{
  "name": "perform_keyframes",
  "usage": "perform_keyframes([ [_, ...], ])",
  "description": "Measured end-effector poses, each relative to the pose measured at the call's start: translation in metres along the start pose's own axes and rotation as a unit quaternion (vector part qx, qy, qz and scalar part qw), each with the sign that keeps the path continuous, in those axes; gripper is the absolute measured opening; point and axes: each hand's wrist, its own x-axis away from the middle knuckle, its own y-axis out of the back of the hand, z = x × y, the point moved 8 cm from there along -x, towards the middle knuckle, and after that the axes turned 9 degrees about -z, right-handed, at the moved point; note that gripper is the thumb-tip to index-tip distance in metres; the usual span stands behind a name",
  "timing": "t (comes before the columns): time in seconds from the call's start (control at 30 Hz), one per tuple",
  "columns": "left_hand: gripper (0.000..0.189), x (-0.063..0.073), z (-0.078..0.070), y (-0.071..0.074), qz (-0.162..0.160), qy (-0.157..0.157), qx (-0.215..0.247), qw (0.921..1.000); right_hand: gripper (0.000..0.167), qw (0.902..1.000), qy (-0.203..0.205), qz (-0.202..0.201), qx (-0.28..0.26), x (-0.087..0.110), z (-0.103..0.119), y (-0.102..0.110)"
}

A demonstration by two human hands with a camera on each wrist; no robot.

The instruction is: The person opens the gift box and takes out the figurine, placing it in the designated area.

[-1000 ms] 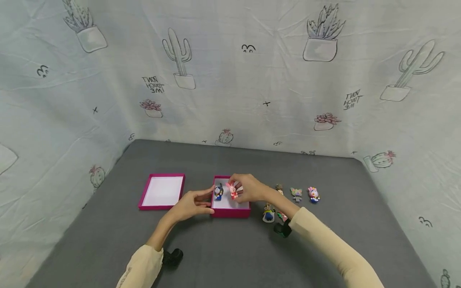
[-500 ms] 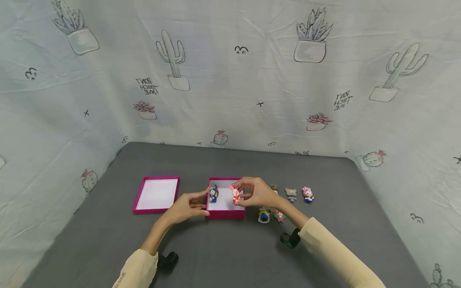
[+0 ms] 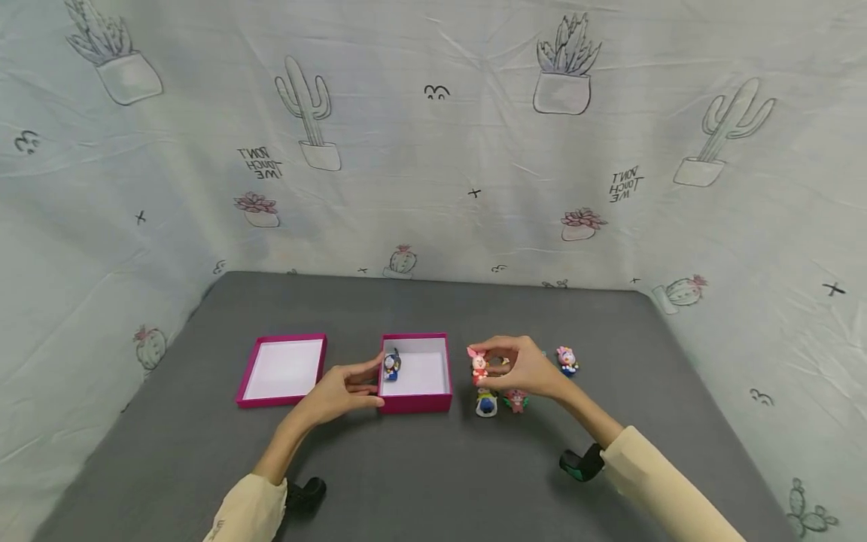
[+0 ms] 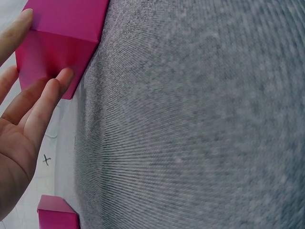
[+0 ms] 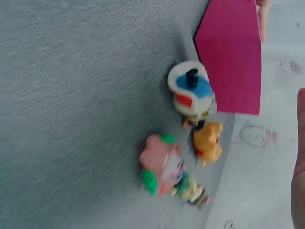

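My right hand [image 3: 524, 369] pinches a pink long-eared figurine [image 3: 479, 365] between thumb and fingers, just right of a magenta box [image 3: 415, 404]. In the right wrist view only an edge of this hand [image 5: 299, 162] shows, and the pink figurine is out of sight. The box has a white inside; a dark blue figurine [image 3: 391, 366] lies at its left wall. With extended fingers my left hand [image 3: 342, 395] touches the box's left side, the thumb at its front corner. From the left wrist, fingertips [image 4: 64, 76] rest against the magenta wall.
Left of the box lies its magenta-rimmed lid [image 3: 281, 369], white side up. To the right are several figurines: a white-and-blue one [image 5: 190, 90], a pink one with green [image 5: 162, 164], an orange one [image 5: 207, 143], and a pink-headed one [image 3: 567, 361] farther off.
My right hand has lifted the pink figurine out of the box and carried it right, past the box's edge. The left hand stays at the box's left side.
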Motion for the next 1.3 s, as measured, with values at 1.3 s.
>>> perform_keyframes([
  [1.3,0.079,-0.003,-0.005,-0.001,0.012,0.013,0.012,0.9998,0.051,0.9827,-0.157,0.020,0.096,0.080,-0.077,0.085],
])
